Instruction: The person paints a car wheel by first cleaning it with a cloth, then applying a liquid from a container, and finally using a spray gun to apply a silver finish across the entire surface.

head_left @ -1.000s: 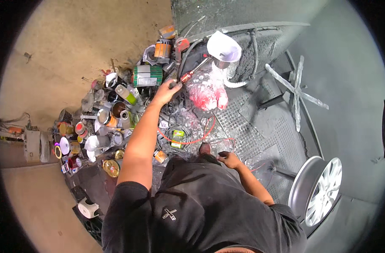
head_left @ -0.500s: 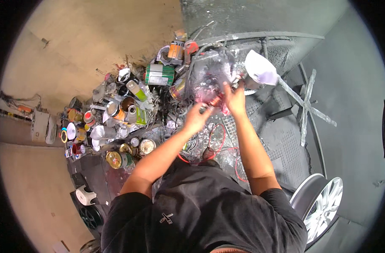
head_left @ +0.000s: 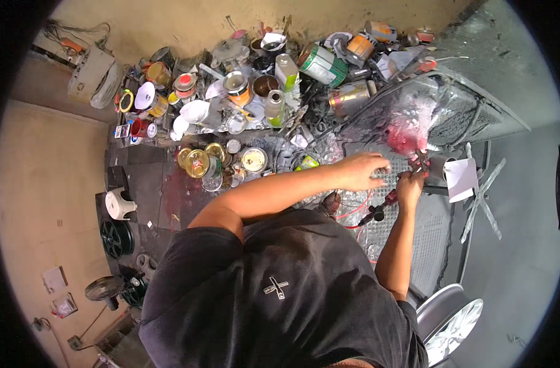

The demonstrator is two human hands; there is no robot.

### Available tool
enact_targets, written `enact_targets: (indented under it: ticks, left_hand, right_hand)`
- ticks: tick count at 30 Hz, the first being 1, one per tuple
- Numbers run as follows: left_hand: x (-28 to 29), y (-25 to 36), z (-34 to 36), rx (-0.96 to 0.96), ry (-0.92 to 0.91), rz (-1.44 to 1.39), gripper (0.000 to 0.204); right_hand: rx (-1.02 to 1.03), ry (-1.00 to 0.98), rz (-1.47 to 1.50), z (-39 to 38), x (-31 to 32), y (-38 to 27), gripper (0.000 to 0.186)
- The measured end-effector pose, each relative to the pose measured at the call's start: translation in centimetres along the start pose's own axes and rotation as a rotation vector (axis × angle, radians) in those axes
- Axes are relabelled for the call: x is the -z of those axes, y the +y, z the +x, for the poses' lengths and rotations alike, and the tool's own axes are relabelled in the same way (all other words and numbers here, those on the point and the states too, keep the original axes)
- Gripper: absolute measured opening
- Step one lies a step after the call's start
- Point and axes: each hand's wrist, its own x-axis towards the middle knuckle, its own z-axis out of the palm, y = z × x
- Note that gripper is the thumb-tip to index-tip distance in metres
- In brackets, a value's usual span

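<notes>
My right hand (head_left: 410,187) is wrapped round a red spray gun (head_left: 390,197). A round black fitting (head_left: 377,213) sits low on the gun, near a thin red hose (head_left: 350,227). Left of it, my left hand (head_left: 361,172) hovers with fingers and thumb apart, holding nothing I can see. Just beyond the gun lies a shiny, crumpled, plastic-like sheet (head_left: 424,104) with a wet red patch (head_left: 405,140). A grey cup (head_left: 438,167) is close to the right hand, with white paper (head_left: 462,180) at its right; whether it joins the gun I cannot tell.
Paint cans, bottles and cups crowd the bench at the back left, among them a green-and-white can (head_left: 323,64) and an open cream-filled can (head_left: 254,160). A metal cross-shaped stand (head_left: 483,199) is at right. A silver wheel rim (head_left: 454,328) lies at the lower right.
The view has turned, so the bench now appears farther right. Both hands were close together at the red patch; now the left is apart, and the right grips the spray gun below the patch.
</notes>
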Motion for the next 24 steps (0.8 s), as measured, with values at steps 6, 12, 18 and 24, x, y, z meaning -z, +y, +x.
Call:
enact_targets:
  ticks: [6, 12, 18, 24]
  left_hand:
    - [6.9, -1.7, -7.4, -0.002, 0.078, 0.049, 0.038]
    - [9.1, 1.6, -10.8, -0.252, 0.278, 0.205, 0.048]
    - [8.7, 3.7, -8.2, -0.082, -0.041, 0.437, 0.052]
    - [8.7, -1.0, -8.9, -0.104, -0.050, 0.403, 0.027]
  right_hand:
    - [0.354, 0.019, -0.132, -8.4, -6.3, -0.2, 0.020]
    - [0.071, -0.283, 0.072, -12.3, -7.3, -13.8, 0.044]
    - [-0.021, -0.604, -0.067, -15.8, -11.3, -11.4, 0.046]
    - [0.109, -0.503, 0.080, -17.9, -11.0, -12.9, 0.053]
